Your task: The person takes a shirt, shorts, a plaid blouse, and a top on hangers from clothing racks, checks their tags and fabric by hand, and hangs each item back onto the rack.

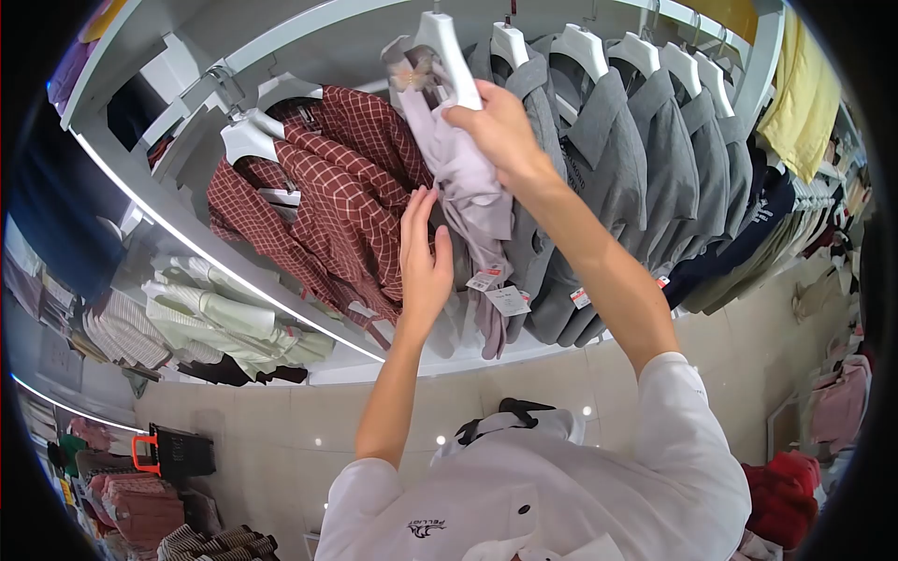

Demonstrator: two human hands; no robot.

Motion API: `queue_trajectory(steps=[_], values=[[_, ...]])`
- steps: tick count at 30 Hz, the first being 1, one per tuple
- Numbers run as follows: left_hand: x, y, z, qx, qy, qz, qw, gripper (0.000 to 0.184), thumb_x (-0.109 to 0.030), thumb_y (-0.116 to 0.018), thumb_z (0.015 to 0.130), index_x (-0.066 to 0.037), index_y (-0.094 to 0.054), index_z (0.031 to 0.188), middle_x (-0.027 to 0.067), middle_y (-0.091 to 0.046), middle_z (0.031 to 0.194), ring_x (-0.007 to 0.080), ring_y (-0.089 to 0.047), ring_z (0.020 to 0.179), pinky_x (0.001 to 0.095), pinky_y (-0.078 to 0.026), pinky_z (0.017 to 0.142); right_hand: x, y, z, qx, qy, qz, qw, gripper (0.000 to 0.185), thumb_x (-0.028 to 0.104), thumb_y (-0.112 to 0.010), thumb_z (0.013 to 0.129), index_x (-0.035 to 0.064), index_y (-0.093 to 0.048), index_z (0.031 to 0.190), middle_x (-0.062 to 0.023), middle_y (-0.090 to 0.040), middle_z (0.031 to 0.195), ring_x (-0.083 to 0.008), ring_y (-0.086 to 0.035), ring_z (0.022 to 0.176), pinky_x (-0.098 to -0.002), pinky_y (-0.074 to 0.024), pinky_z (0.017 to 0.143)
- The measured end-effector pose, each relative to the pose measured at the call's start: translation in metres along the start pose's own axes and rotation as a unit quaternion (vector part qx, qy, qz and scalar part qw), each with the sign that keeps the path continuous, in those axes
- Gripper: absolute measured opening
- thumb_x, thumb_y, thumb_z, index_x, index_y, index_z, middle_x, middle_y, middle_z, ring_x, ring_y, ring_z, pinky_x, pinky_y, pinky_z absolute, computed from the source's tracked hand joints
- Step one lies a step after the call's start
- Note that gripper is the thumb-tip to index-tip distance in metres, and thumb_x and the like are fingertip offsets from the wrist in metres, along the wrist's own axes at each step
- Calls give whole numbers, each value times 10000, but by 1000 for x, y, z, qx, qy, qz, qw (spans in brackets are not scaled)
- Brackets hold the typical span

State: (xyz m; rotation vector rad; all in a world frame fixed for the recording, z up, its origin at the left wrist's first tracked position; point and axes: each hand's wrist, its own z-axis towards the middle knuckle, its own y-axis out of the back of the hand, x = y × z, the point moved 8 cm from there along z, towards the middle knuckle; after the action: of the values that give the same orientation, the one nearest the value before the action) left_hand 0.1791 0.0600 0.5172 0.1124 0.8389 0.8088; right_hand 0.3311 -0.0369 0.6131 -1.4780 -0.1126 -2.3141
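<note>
My right hand (500, 136) is closed on a white hanger (449, 61) near the rail, and a pale lilac garment (458, 178) hangs from it with paper tags (507, 300) near its lower end. My left hand (426, 262) has its fingers stretched upward, between the lilac garment and the dark red checked shirts (341, 187) on the left, and holds nothing. Several grey collared garments (603, 140) on white hangers are to the right of my right hand.
A white rail (309, 33) runs along the top of the rack. Pale green garments (215, 318) hang at the left, a yellow one (800, 103) at the upper right. On the tiled floor (374, 416) stands a black basket (182, 452) with an orange handle.
</note>
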Motion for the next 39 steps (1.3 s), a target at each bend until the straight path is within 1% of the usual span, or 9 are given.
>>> queue_trajectory(steps=[11, 15, 24, 30, 31, 32, 34, 36, 39], values=[[14, 37, -56, -16, 64, -92, 994, 360, 8, -478, 958, 18, -552, 1310, 173, -550, 1350, 293, -557, 1226, 364, -436, 1046, -47, -33, -3, -46, 40, -95, 994, 373, 157, -697, 771, -31, -605, 1080, -166, -690, 854, -253, -669, 776, -374, -516, 729], [26, 52, -84, -3, 82, -107, 991, 374, 29, -507, 954, -3, -544, 1325, 163, -574, 1301, 266, -582, 1185, 339, -464, 995, -58, -29, 2, -45, 48, -76, 995, 385, 139, -729, 812, -23, -617, 1142, -87, -695, 898, -135, -628, 788, -311, -510, 714], [121, 75, -271, 64, 308, -112, 942, 335, -61, -524, 984, -24, -559, 1315, 150, -641, 1208, 238, -640, 1102, 344, -498, 952, -50, -1, 0, -27, 6, -120, 992, 475, 228, -726, 881, -15, -599, 1268, -41, -654, 1049, -110, -571, 943, -257, -442, 836], [298, 128, -653, 147, 586, 83, 792, 426, -292, -521, 945, -52, -601, 1288, 190, -662, 1221, 366, -616, 1162, 445, -474, 994, -20, 15, -22, -40, 14, -270, 962, 544, 323, -663, 946, 7, -545, 1373, -72, -636, 1200, -131, -552, 1093, -243, -401, 958], [293, 152, -737, 177, 709, 79, 677, 496, -356, -511, 933, -57, -580, 1323, 187, -630, 1295, 370, -594, 1198, 445, -460, 1011, -20, 19, -28, -46, 14, -277, 960, 571, 345, -651, 950, 4, -527, 1390, -109, -627, 1253, -151, -552, 1142, -259, -397, 993], [273, 173, -777, 181, 683, 222, 672, 484, -368, -504, 934, -54, -615, 1285, 192, -639, 1279, 344, -600, 1199, 445, -452, 1007, -21, 28, -32, -48, 29, -317, 947, 599, 353, -653, 947, -7, -508, 1403, -117, -617, 1277, -159, -559, 1138, -270, -409, 986], [236, 206, -892, 129, 794, 18, 594, 432, -330, -508, 921, -30, -632, 1206, 175, -661, 1070, 296, -627, 946, 420, -493, 785, -9, 35, -51, -70, 131, -365, 919, 604, 341, -644, 956, -15, -486, 1419, -135, -610, 1279, -185, -558, 1172, -281, -409, 1005], [176, 239, -926, 71, 827, -30, 556, 386, -292, -512, 908, -7, -650, 1128, 157, -683, 860, 249, -654, 693, 394, -534, 564, 7, 27, -78, -66, 147, -389, 907, 519, 258, -615, 982, -11, -496, 1409, -149, -574, 1321, -209, -546, 1227, -320, -390, 1063], [115, 274, -948, -6, 835, 2, 550, 300, -208, -556, 864, -3, -655, 1059, 156, -668, 788, 259, -647, 627, 405, -532, 527, 49, -29, -133, -71, 299, -376, 874, 436, 124, -576, 1002, 10, -492, 1414, -136, -555, 1357, -162, -596, 1138, -274, -447, 1004]])
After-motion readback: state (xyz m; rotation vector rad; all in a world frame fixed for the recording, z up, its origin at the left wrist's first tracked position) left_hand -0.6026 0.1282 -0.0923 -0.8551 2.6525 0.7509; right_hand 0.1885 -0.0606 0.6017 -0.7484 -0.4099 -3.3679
